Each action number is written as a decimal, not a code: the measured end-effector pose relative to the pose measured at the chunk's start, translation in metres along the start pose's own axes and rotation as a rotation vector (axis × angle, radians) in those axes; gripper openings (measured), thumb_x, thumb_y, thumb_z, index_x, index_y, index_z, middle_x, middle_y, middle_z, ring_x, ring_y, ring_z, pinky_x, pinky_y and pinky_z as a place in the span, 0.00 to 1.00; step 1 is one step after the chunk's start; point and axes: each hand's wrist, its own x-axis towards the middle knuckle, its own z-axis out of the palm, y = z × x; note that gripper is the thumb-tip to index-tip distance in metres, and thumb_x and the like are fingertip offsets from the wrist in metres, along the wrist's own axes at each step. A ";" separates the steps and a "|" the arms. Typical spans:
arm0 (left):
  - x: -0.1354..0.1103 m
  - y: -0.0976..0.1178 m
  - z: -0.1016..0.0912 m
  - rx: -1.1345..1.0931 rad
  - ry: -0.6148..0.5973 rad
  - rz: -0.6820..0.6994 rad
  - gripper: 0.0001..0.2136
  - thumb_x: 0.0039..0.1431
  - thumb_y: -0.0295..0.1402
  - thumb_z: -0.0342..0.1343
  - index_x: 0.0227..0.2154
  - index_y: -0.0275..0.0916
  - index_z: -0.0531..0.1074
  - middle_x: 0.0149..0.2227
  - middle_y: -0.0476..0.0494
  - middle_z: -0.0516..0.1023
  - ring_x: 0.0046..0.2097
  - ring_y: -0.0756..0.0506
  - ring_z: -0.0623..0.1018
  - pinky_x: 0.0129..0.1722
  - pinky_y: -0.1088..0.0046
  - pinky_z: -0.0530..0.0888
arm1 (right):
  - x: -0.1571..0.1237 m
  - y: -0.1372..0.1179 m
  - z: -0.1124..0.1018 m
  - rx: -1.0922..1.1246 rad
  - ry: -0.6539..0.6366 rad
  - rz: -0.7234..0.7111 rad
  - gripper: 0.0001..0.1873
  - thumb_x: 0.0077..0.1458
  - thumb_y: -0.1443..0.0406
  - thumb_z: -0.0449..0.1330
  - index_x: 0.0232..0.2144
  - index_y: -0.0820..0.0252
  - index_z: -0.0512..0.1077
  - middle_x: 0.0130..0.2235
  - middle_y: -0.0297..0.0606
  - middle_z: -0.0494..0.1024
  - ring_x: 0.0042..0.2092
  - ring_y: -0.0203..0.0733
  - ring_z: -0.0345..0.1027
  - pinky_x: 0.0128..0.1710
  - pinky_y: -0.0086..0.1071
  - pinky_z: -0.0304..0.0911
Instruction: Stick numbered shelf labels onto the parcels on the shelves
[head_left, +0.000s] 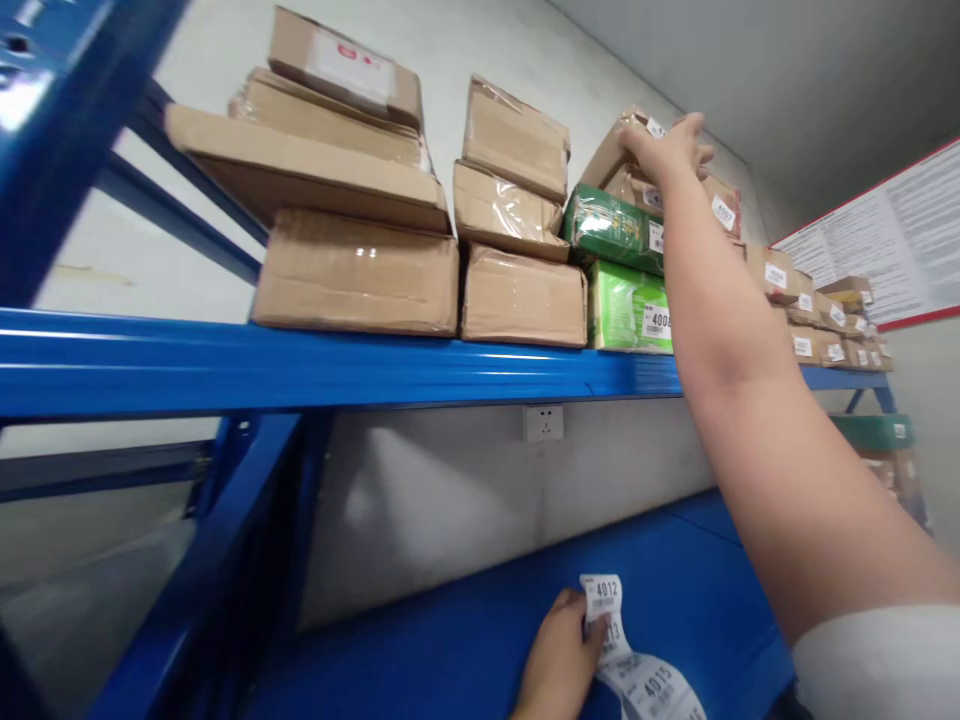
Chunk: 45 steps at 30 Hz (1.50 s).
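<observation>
Low in the view, my left hand (561, 655) is closed on a curling strip of white number labels (651, 682), pinched near the one reading 4012. Up at the top shelf, my right hand (667, 150) reaches over a stack, its fingers spread, against a small cardboard box (609, 150) that bears a white label. Whether the palm presses on this box cannot be made out. Below it in the same stack lie a dark green box (611, 222) and a bright green box (621, 303) labelled 4008. My forearm covers part of that stack.
Unlabelled cardboard boxes (356, 270) are piled on the blue shelf beam (420, 370) at left. Several labelled boxes (806, 303) run along it to the right. A blue upright (82, 130) stands close on the left. A lower blue shelf (420, 650) lies beneath, with a wall socket (544, 423) behind.
</observation>
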 end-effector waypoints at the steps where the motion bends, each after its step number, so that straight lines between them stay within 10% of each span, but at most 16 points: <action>1: 0.001 -0.002 0.001 -0.014 0.009 0.007 0.12 0.63 0.29 0.49 0.41 0.34 0.78 0.47 0.36 0.76 0.50 0.44 0.76 0.52 0.73 0.68 | -0.001 -0.002 0.001 0.063 0.019 0.072 0.40 0.58 0.54 0.57 0.59 0.79 0.49 0.59 0.67 0.53 0.65 0.76 0.48 0.56 0.57 0.54; 5: -0.001 -0.002 -0.002 -0.106 0.099 0.068 0.14 0.63 0.32 0.48 0.41 0.35 0.78 0.44 0.36 0.77 0.48 0.41 0.77 0.51 0.69 0.70 | -0.023 -0.010 -0.006 0.190 0.112 0.197 0.50 0.46 0.53 0.66 0.61 0.78 0.50 0.63 0.69 0.44 0.68 0.76 0.34 0.63 0.53 0.43; 9: -0.017 0.025 -0.026 -0.353 0.274 0.298 0.17 0.63 0.40 0.48 0.46 0.40 0.78 0.48 0.38 0.79 0.51 0.39 0.77 0.53 0.66 0.70 | -0.109 0.011 -0.033 0.401 0.309 -0.437 0.19 0.59 0.58 0.62 0.46 0.65 0.66 0.50 0.48 0.70 0.56 0.48 0.65 0.56 0.40 0.61; 11: -0.027 0.043 -0.042 -0.453 0.355 0.369 0.17 0.62 0.43 0.49 0.43 0.41 0.78 0.45 0.39 0.81 0.46 0.39 0.78 0.49 0.65 0.72 | -0.172 0.035 -0.047 0.557 -0.052 -0.722 0.13 0.61 0.55 0.60 0.34 0.61 0.70 0.35 0.38 0.75 0.41 0.42 0.72 0.43 0.36 0.68; 14: -0.040 0.063 -0.064 -0.508 0.473 0.392 0.17 0.61 0.46 0.51 0.39 0.40 0.79 0.37 0.41 0.81 0.39 0.40 0.79 0.41 0.65 0.74 | -0.253 0.075 -0.056 0.601 -0.768 -0.632 0.17 0.53 0.55 0.67 0.40 0.60 0.75 0.38 0.39 0.80 0.38 0.43 0.74 0.33 0.32 0.69; 18: -0.050 0.077 -0.087 -0.498 0.514 0.390 0.15 0.58 0.45 0.55 0.32 0.38 0.78 0.30 0.43 0.80 0.33 0.43 0.78 0.34 0.69 0.73 | -0.300 0.101 -0.041 0.850 -0.941 -0.288 0.12 0.56 0.60 0.62 0.39 0.61 0.77 0.36 0.41 0.81 0.35 0.39 0.74 0.30 0.30 0.68; 25: -0.060 0.103 -0.119 -0.945 0.641 0.246 0.17 0.44 0.44 0.68 0.33 0.37 0.77 0.29 0.46 0.80 0.29 0.48 0.76 0.28 0.75 0.72 | -0.304 0.073 -0.023 1.006 -0.651 -0.183 0.08 0.54 0.61 0.63 0.35 0.59 0.76 0.29 0.35 0.78 0.30 0.38 0.71 0.29 0.31 0.66; 28: -0.062 0.110 -0.135 -0.846 0.780 0.222 0.17 0.45 0.45 0.67 0.21 0.37 0.70 0.19 0.52 0.72 0.21 0.53 0.68 0.21 0.78 0.65 | -0.299 0.056 -0.020 1.015 -0.553 -0.200 0.05 0.53 0.62 0.64 0.30 0.59 0.76 0.31 0.36 0.78 0.32 0.39 0.72 0.30 0.31 0.66; 40: -0.065 0.116 -0.178 -0.495 0.830 0.320 0.14 0.48 0.44 0.65 0.24 0.37 0.74 0.26 0.46 0.78 0.28 0.48 0.73 0.28 0.74 0.65 | -0.227 0.001 0.008 0.661 -0.185 -0.413 0.06 0.57 0.73 0.59 0.30 0.58 0.72 0.34 0.37 0.75 0.40 0.42 0.69 0.45 0.38 0.66; 45: -0.066 0.107 -0.188 -0.414 0.784 0.432 0.16 0.55 0.44 0.58 0.19 0.39 0.71 0.21 0.49 0.72 0.26 0.49 0.69 0.28 0.73 0.64 | -0.216 0.003 0.013 0.515 -0.133 -0.383 0.15 0.52 0.71 0.64 0.44 0.58 0.73 0.45 0.44 0.71 0.38 0.45 0.69 0.42 0.43 0.67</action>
